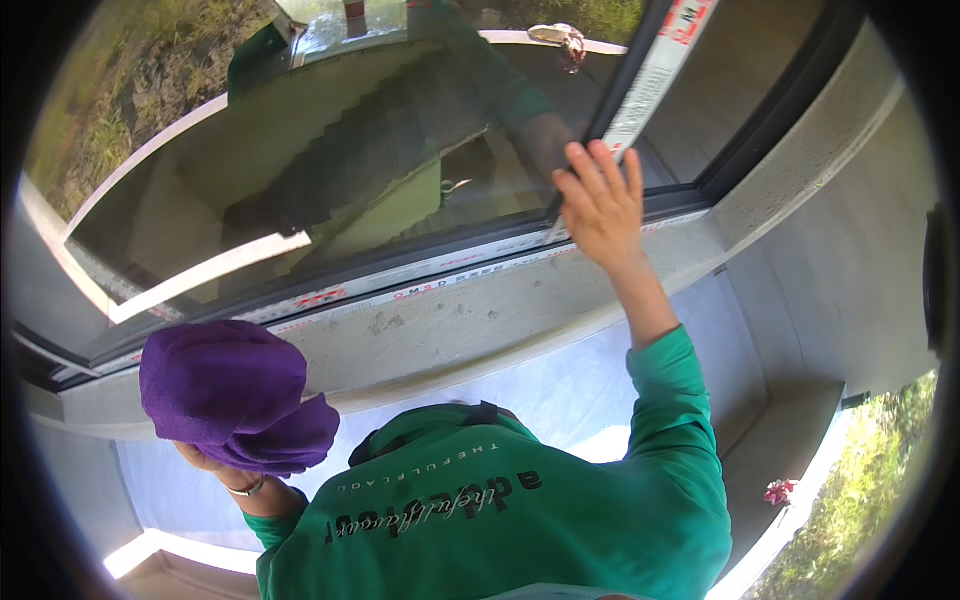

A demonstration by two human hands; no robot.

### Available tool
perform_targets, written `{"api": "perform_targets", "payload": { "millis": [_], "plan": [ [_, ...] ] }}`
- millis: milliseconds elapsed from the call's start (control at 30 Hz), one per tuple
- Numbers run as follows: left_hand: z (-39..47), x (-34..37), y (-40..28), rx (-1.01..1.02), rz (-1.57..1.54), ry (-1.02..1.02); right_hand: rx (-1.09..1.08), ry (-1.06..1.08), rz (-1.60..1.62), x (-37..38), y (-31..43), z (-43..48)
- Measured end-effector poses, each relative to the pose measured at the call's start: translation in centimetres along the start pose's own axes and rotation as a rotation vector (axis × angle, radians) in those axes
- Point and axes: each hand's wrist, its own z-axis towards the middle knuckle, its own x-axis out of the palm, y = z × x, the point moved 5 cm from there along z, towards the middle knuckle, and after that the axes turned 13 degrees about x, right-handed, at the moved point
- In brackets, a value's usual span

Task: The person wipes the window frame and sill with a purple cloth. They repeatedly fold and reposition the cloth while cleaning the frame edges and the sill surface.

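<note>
My left hand point(199, 456), with a bangle point(247, 487) at the wrist, holds a bunched purple cloth point(225, 382). Most of its fingers are hidden by the cloth, which is beside the lower left of a window frame. My right hand point(604, 210) lies with fingers extended against the foot of the window's upright stile point(649, 86), a dark frame member covered by printed white protective film. No object shows in that hand. Left of the stile spans a large glass pane point(337, 180) with reflections in it. Film strips with printing also run along the bottom rail point(442, 262).
A concrete sill point(450, 315) runs below the window, and grey walls point(847, 247) stand at the right. A crumpled rag point(561, 43) shows through or in the glass. A small red-and-white bundle point(781, 492) lies on a ledge at lower right, near bright greenery point(862, 487).
</note>
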Motion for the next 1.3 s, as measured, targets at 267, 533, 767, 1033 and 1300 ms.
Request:
{"api": "perform_targets", "payload": {
  "millis": [267,533,767,1033,1300],
  "plan": [
    [-0.3,1.3,-0.1,0.021,0.071,-0.008,0.168,-0.038,-0.149,-1.1,-9.8,-1.9],
    [-4.5,-0.3,1.0,-0.211,0.348,-0.207,0.185,-0.300,0.051,-1.5,-4.3,-0.7],
    [-6.6,-0.4,3.8,-0.440,0.396,-0.045,-0.053,-0.229,0.263,2.9,2.9,1.8],
    [-6.5,-2.2,2.6,-0.383,0.382,-0.091,-0.115,-0.355,0.025,4.5,-2.6,1.3],
    [-7.5,-2.8,1.0,-0.177,0.645,0.034,-0.126,-0.395,0.042,5.2,-0.1,1.5]
  ]
}}
